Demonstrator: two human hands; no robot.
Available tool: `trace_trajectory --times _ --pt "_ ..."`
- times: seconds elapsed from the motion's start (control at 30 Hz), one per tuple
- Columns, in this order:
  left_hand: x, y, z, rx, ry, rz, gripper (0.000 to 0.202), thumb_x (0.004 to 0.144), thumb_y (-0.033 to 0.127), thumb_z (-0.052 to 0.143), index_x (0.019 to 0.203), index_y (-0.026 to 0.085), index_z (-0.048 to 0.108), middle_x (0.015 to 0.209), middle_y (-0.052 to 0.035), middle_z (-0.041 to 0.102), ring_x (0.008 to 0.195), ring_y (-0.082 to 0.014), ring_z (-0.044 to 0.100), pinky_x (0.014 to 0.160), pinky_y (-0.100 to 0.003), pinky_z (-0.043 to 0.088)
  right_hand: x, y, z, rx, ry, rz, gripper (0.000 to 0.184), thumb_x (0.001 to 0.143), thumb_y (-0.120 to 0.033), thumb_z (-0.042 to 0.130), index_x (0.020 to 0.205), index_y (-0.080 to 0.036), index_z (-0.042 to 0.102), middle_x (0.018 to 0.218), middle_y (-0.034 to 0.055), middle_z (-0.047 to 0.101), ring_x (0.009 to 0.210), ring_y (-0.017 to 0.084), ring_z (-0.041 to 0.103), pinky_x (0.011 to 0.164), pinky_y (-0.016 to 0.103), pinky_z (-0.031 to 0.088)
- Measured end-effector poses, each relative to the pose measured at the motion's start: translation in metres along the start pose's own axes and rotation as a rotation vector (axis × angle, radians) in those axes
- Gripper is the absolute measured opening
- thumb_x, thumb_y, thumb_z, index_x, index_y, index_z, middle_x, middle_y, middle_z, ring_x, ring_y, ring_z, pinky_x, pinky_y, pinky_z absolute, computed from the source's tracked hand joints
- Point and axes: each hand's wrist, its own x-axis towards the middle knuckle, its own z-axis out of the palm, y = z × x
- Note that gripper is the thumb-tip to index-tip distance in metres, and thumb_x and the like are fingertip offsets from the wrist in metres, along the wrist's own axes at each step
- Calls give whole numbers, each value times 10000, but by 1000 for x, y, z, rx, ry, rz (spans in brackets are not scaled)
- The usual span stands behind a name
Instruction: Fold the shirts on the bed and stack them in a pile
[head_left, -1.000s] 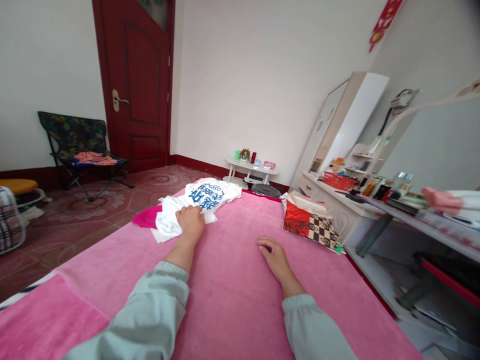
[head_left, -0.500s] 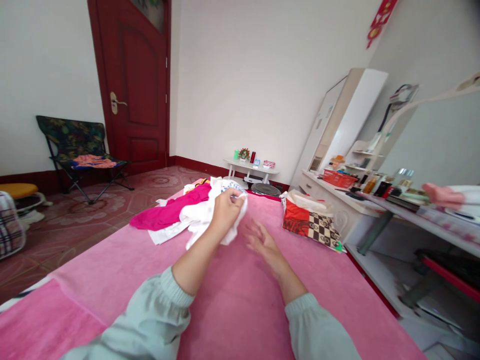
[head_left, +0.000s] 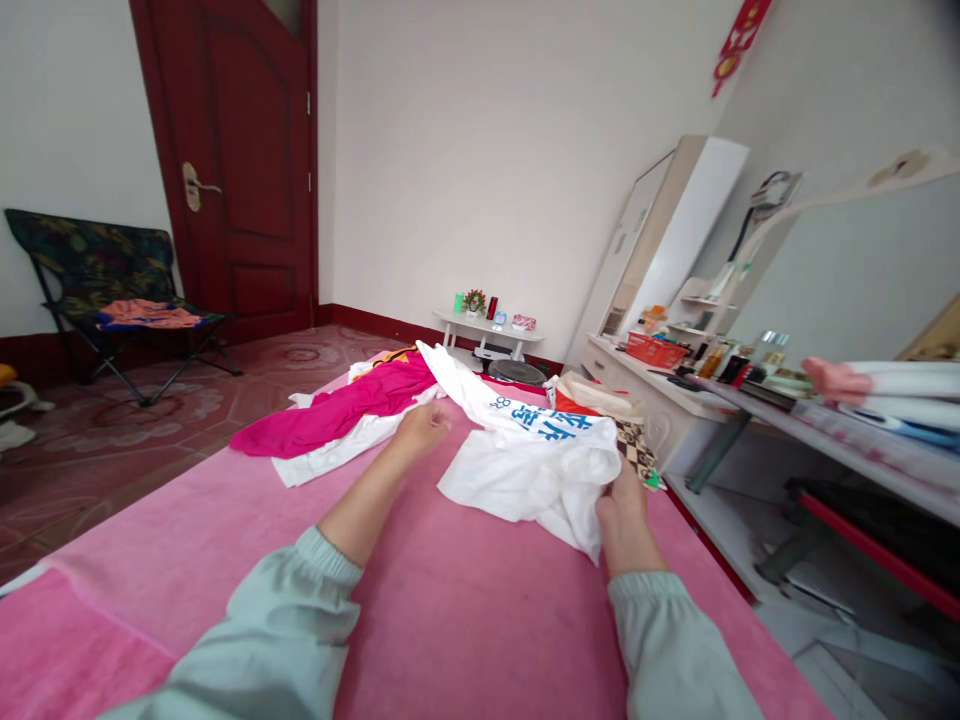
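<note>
A white T-shirt with blue print (head_left: 529, 450) is stretched above the pink bed cover (head_left: 465, 620) between both hands. My left hand (head_left: 421, 427) pinches its far upper edge, fingers closed. My right hand (head_left: 624, 508) grips the bunched lower part near the bed's right side. Behind the left hand lie a magenta garment (head_left: 337, 415) and another white garment (head_left: 330, 455), flat on the bed.
A red and checkered bag (head_left: 626, 425) sits at the bed's right edge, partly behind the shirt. A cluttered dresser (head_left: 697, 380) runs along the right. A folding chair (head_left: 97, 290) and a dark red door (head_left: 232, 160) stand left; a small white table (head_left: 487, 330) is beyond the bed.
The white shirt was lifted off the pile and pulled right; my right hand took hold of it and drew it out wide. The magenta garment is now uncovered. The camera turned slightly right.
</note>
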Motion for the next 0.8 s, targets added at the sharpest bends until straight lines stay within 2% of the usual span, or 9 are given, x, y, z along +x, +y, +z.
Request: trace_trajectory --times 0.1,0.2,0.3,0.37,0.5,0.57,0.67,0.73,0.8 --pt "-5 -9 18 -5 -105 5 341 702 267 660 1019 140 665 1027 -92 689 918 -245 647 798 -314 495 11 1 -4 -59 29 -61 401 663 -299 651 1024 -129 614 920 62 696 880 212 665 739 315 572" --pt "-17 -6 38 11 -244 71 590 667 359 710 1209 162 585 1110 -85 663 953 -234 639 831 -300 490 14 8 -7 -152 14 -119 403 567 -272 722 933 -134 623 859 46 687 872 224 661 742 325 567" --pt "-29 1 54 184 -334 197 810 615 380 750 1341 155 471 1216 -127 598 1062 -271 590 907 -329 450 14 11 -10 -165 13 -120 399 509 -231 738 879 -149 613 769 15 667 831 219 661 724 329 563" --pt "-34 6 59 292 -362 239 723 619 339 741 1293 185 530 1209 -113 603 1069 -273 586 906 -320 442 14 11 -11 -166 15 -121 383 496 -210 725 856 -157 603 722 0 652 801 214 660 711 332 559" --pt "-30 14 47 345 -405 160 279 649 281 679 921 229 715 930 -41 707 888 -234 653 757 -261 475 14 6 -16 -170 24 -138 338 491 -200 699 811 -162 600 700 -7 639 786 202 647 723 334 542" --pt "-24 13 30 383 -320 91 223 694 292 617 873 202 714 900 -75 706 876 -265 652 731 -296 476 15 2 -18 -171 34 -169 317 497 -198 680 803 -165 603 729 -7 641 807 186 636 759 322 525" --pt "-13 2 3 401 13 -28 290 752 301 526 965 188 689 988 -118 687 955 -307 626 757 -357 470 12 -2 -18 -186 29 -238 306 497 -204 669 796 -161 619 793 7 656 839 175 621 797 308 497" --pt "-8 -10 -9 309 239 -96 294 751 319 524 964 191 682 952 -106 692 934 -301 629 750 -360 474 3 -3 -15 -250 -87 -284 319 500 -243 687 802 -152 639 818 30 668 826 182 619 774 313 492" --pt "-4 -23 -13 75 377 -167 266 726 325 548 897 170 682 827 -87 694 844 -278 643 702 -342 489 -10 -3 -11 -387 -314 -262 376 526 -324 710 853 -145 659 835 55 674 786 192 620 718 321 494"
